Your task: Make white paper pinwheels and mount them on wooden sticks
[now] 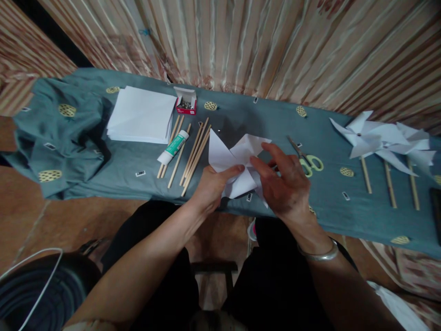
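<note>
A white paper pinwheel (222,154), without a stick, is between my hands just above the table's front edge. My left hand (215,184) grips its lower left side, the thumb lying on top near the centre and the other fingers hidden beneath. On the right, my right hand (284,181) has its fingertips on the paper near the centre and upper right blade. Its remaining fingers are curled, and part of the grip is hidden. Scissors (308,164) with light green handles lie just beyond my right hand. Several wooden sticks (195,156) lie left of the pinwheel.
A glue tube (174,147) rests across some sticks. Behind it are a stack of white paper (141,115) and an open red box (186,102) of small metal pieces. Finished pinwheels (386,142) on sticks lie at the right. A pleated curtain (234,46) hangs along the far edge.
</note>
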A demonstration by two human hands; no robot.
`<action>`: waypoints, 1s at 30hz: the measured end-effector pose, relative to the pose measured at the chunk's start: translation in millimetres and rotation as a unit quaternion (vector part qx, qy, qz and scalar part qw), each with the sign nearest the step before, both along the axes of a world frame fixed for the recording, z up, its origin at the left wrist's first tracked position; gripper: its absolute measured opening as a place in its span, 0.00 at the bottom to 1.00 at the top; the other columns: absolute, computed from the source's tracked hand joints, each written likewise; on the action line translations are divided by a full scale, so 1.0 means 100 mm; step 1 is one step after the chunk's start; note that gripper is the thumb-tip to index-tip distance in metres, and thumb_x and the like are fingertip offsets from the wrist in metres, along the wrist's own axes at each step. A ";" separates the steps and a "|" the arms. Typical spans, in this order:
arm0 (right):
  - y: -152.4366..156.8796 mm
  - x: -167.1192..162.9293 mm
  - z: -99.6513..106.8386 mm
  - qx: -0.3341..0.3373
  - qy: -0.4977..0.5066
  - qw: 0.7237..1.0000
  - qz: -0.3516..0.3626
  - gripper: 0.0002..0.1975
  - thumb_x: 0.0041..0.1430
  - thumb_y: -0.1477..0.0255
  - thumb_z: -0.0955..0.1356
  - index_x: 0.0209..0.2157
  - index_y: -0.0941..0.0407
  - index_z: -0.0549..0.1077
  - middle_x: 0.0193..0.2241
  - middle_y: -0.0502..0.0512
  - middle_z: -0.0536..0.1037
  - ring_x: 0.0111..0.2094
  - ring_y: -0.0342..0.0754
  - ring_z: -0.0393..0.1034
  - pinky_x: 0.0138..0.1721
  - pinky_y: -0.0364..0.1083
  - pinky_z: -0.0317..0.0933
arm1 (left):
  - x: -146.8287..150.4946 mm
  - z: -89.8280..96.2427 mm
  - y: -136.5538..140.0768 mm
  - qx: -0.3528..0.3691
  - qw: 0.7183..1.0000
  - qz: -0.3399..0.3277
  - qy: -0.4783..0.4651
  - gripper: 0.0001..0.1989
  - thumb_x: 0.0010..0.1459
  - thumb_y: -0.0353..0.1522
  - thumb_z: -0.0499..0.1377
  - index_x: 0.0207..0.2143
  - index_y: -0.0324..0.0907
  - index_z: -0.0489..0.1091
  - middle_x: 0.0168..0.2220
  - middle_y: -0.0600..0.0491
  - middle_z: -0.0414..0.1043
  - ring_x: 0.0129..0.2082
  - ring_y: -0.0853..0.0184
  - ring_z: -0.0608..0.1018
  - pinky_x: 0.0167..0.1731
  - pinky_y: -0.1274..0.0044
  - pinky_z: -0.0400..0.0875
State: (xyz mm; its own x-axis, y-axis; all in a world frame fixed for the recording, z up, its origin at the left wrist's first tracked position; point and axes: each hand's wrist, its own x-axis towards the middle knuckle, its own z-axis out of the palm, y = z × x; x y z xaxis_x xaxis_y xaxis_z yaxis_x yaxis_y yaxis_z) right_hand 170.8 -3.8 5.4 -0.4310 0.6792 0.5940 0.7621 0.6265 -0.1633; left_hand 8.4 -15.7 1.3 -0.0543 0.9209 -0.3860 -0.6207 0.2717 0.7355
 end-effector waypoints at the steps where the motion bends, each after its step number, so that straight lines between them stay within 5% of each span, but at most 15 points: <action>1: 0.00 0.00 0.00 -0.001 0.004 1.000 0.002 0.18 0.67 0.74 0.63 0.53 0.43 0.73 0.57 0.52 0.75 0.40 0.50 0.74 0.47 0.55 0.71 | 0.00 0.00 0.00 -0.001 1.000 -0.003 0.001 0.14 0.40 0.29 0.73 0.33 0.39 0.79 0.39 0.48 0.82 0.45 0.57 0.81 0.52 0.67 0.71; 30: -0.03 -0.02 -0.03 -0.041 -0.020 0.999 0.000 0.16 0.67 0.75 0.62 0.49 0.45 0.76 0.56 0.50 0.76 0.39 0.50 0.74 0.46 0.53 0.71 | 0.00 0.02 -0.03 -0.021 0.999 -0.024 -0.013 0.13 0.40 0.28 0.71 0.34 0.38 0.80 0.39 0.47 0.83 0.45 0.56 0.82 0.52 0.66 0.72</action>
State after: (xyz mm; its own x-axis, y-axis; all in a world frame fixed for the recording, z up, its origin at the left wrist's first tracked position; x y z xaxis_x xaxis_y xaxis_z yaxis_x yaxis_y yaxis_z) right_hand 168.8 -6.7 2.5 -0.4535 0.7244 0.5193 0.7688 0.6127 -0.1833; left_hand 8.2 -19.1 2.8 -0.0006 0.9050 -0.4254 -0.6246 0.3319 0.7069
